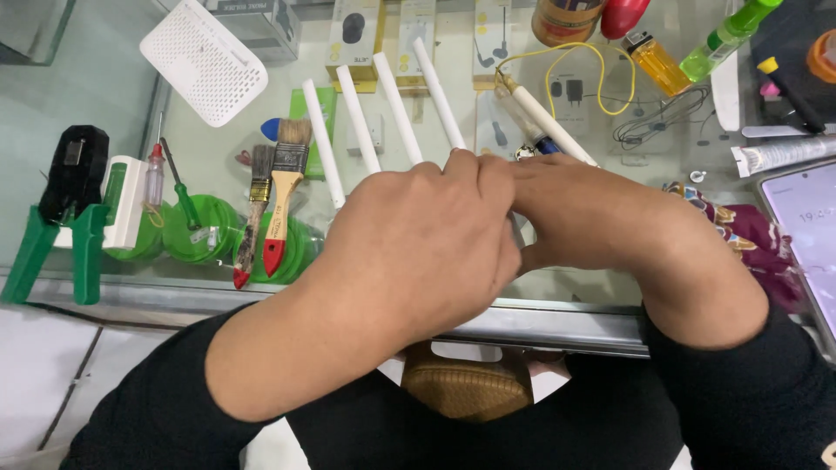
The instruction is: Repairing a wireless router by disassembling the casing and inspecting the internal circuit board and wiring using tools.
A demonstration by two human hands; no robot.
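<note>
My left hand (427,239) and my right hand (579,213) are pressed together over a glass counter (209,148), fingers curled around a device that they hide. Several white antenna rods (396,104) fan out from under the hands toward the far side. Both hands grip the hidden body of this antenna device; only the rods show. A white pen-shaped soldering iron (549,126) with a yellow cord (601,83) lies just beyond my right hand.
Two paintbrushes (279,200) and a screwdriver (178,187) lie left of the hands. A white perforated cover (205,61) sits at the back left, a green-handled tool (61,218) at far left. A lighter (655,63), green bottle (727,35) and phone (810,235) lie right.
</note>
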